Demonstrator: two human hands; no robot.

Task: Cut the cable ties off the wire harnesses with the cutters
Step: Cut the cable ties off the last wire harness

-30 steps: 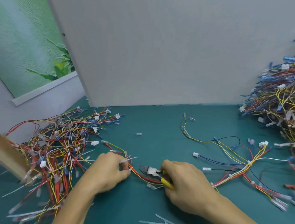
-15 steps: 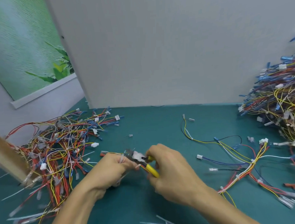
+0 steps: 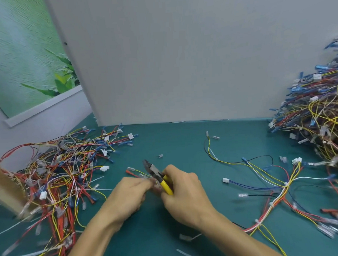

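Observation:
My right hand (image 3: 183, 195) grips the yellow-handled cutters (image 3: 156, 174), whose dark jaws point up and left above the green table. My left hand (image 3: 129, 195) pinches a thin wire harness (image 3: 133, 171) of red and yellow wires, right beside the cutter jaws. The spot where the jaws meet the wires is partly hidden by my fingers. Another harness (image 3: 273, 187) lies spread on the table to the right, with white cable ties on it.
A loose pile of wires (image 3: 56, 183) covers the left of the table beside a cardboard edge (image 3: 4, 189). A tall heap of harnesses (image 3: 323, 125) stands at the right. Cut tie pieces (image 3: 184, 237) lie near the front. A grey partition (image 3: 181, 69) closes the back.
Both hands have risen off the table and come together. The cutters moved left and up to the wires that my left hand holds, and their jaws now point up and left.

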